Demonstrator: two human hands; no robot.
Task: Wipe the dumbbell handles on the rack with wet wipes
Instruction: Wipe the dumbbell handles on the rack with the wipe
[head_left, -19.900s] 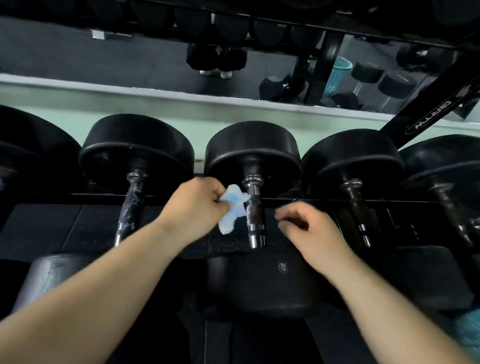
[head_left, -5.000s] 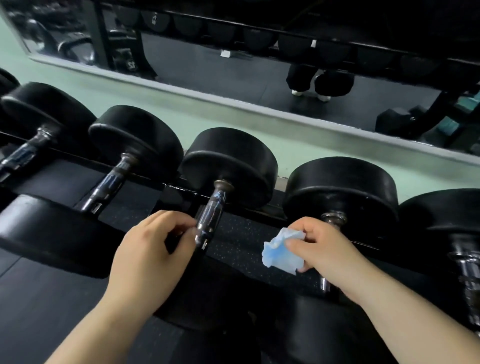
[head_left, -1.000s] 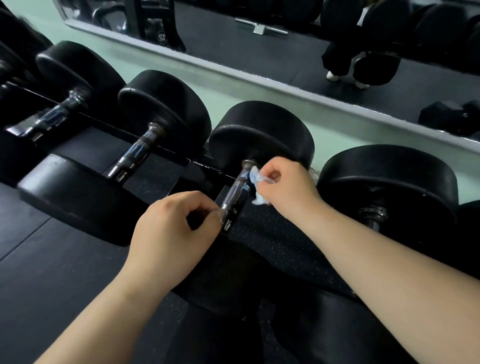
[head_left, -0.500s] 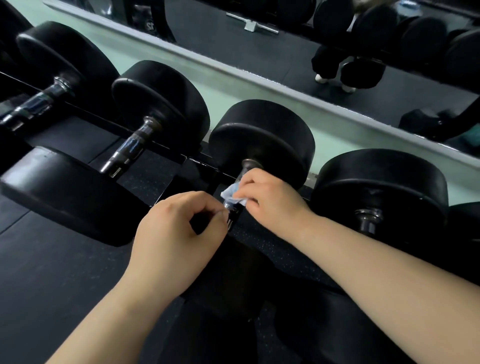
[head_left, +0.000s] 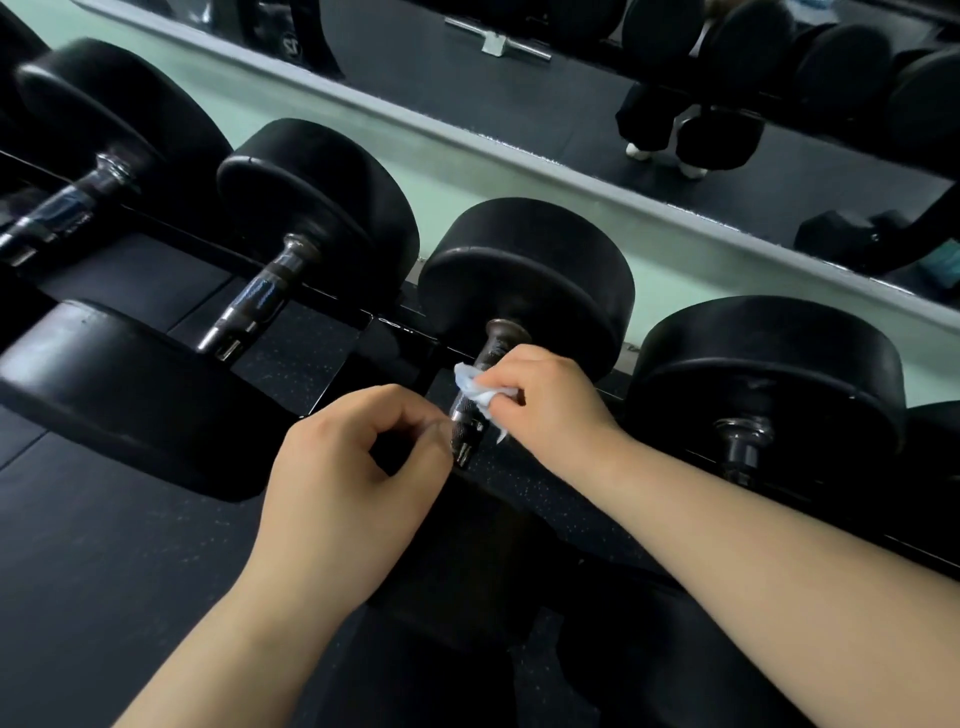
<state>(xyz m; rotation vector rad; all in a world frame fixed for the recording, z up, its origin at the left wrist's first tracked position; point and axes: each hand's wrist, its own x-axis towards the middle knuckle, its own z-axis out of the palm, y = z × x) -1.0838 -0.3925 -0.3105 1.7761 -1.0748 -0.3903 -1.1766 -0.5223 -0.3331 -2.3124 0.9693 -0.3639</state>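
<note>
- So: right hand (head_left: 550, 410) was curled round a bunched wet wipe (head_left: 478, 387), pressing it on the handle (head_left: 496, 343) mid-length, likely for a scrubbing stroke.
- Left hand (head_left: 353, 483) pinched the handle's lower end, probably to stop it rolling.
- Dumbbell (head_left: 524, 275) lay on the rack (head_left: 387, 325), between neighbours.

Bare forearms (head_left: 779, 545) on both sides, left hand (head_left: 343, 493) and right hand (head_left: 545, 405) bare too. Up in the mirror (head_left: 519, 104): baggy black trousers (head_left: 649, 114), white shoes (head_left: 641, 151).
</note>
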